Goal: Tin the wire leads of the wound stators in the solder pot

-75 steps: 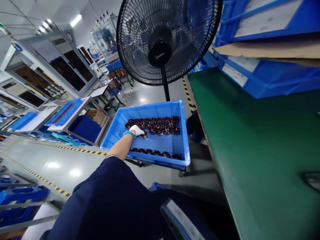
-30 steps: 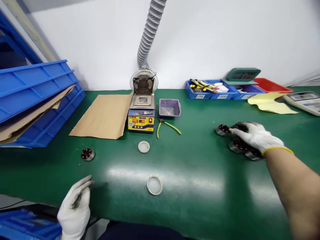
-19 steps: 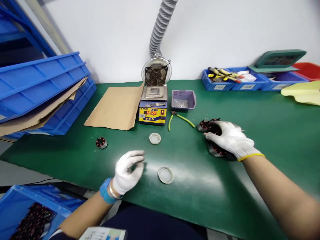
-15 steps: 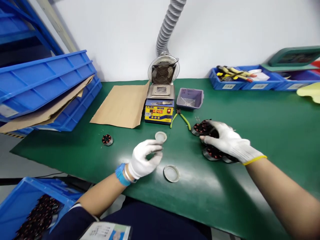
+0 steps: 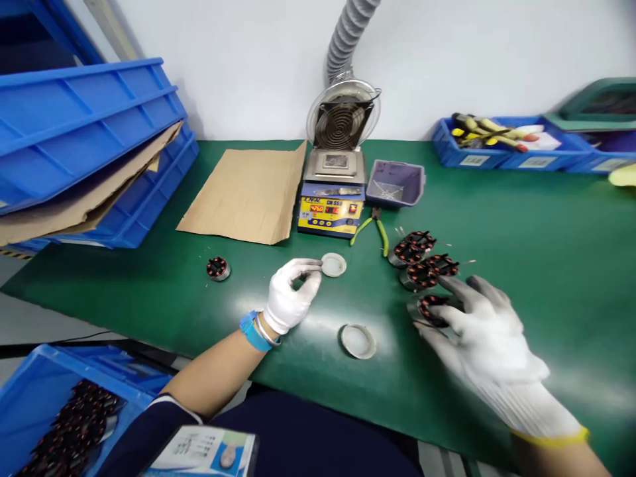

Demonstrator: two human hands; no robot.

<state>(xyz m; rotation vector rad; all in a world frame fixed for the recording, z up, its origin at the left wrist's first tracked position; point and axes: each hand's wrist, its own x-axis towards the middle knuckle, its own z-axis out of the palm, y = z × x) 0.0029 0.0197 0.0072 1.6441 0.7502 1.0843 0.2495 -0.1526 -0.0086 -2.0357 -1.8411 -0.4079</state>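
My left hand (image 5: 294, 293), in a white glove, has thumb and fingertips drawn together at the rim of a small white round dish (image 5: 334, 265). I cannot make out anything between them. On the right, my gloved right hand (image 5: 479, 331) is closed around a motor stator (image 5: 430, 310) with black and copper windings, low at the table. Just behind it stand several more stators (image 5: 412, 248), close together, with thin wire ends sticking out. A second shallow round dish (image 5: 358, 341) lies between my hands, nearer to me. One lone stator (image 5: 218, 268) sits at the left.
A solder pot (image 5: 328, 215) with a fan and hose stands at the back, beside cardboard (image 5: 243, 192), a purple bin (image 5: 396, 183) and green-handled cutters (image 5: 382, 235). Blue tool trays (image 5: 470, 157) line the back right. Blue crates (image 5: 89, 132) lean at left; a crate of stators (image 5: 74, 424) is lower left.
My right hand has drawn back towards me from the stator group, now around the nearest one. My left fingers have come together at the small dish. The view has shifted slightly.
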